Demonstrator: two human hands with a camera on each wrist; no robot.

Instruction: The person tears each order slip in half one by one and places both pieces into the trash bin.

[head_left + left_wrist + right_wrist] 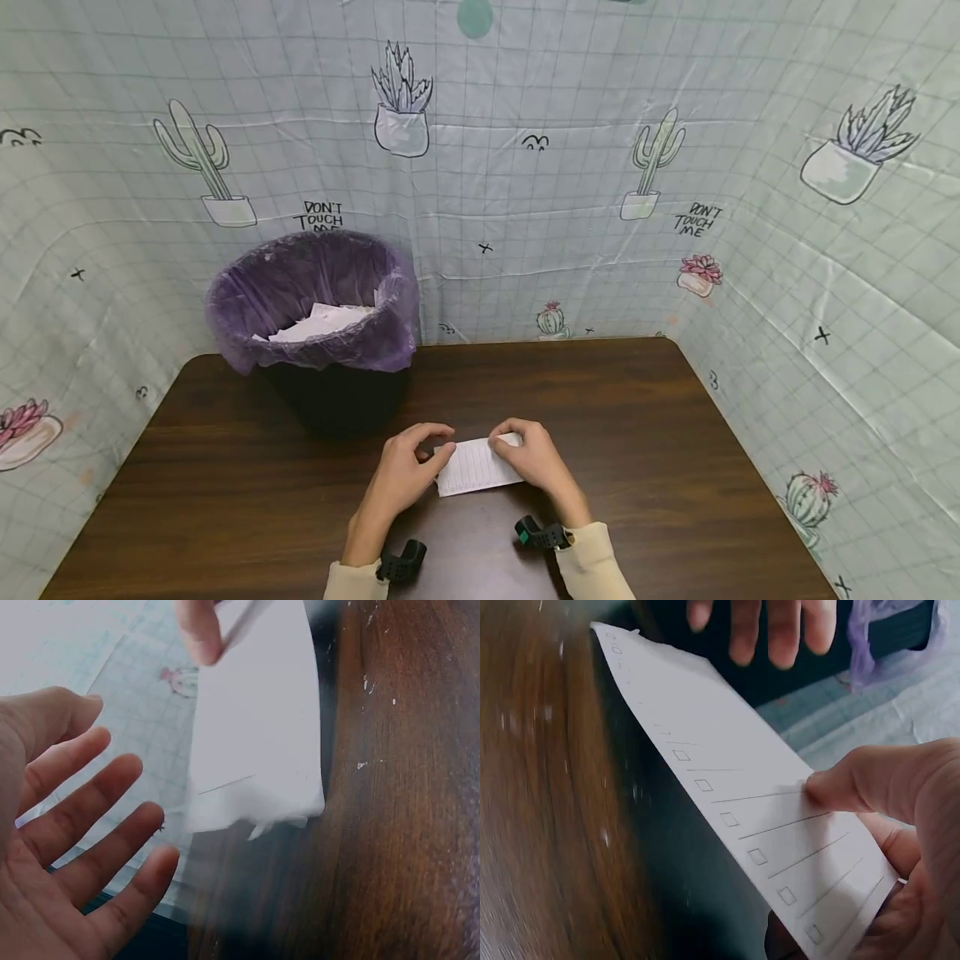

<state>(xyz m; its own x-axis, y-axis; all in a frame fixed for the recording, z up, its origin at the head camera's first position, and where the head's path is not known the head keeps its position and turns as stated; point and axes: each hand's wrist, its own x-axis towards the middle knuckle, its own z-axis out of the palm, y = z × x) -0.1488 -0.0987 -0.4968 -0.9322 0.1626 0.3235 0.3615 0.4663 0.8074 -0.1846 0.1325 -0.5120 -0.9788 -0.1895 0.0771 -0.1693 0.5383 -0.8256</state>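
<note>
A sheet of lined paper [472,467], with a column of small checkboxes along one edge, is held up over the table in front of me. My right hand [538,458] pinches its right end, the thumb lying across the printed lines in the right wrist view. At the other end the paper has a ragged, torn edge. My left hand [401,473] is beside that end, its fingers spread and loosely bent. In the left wrist view a gap separates the left fingers [112,784] from the paper, whose plain white side shows there.
A black bin [341,400] lined with a purple plastic bag [393,333] stands at the table's back left, with white paper pieces [322,321] inside. The dark wooden table [637,433] is enclosed by cloth walls [480,192] printed with cacti.
</note>
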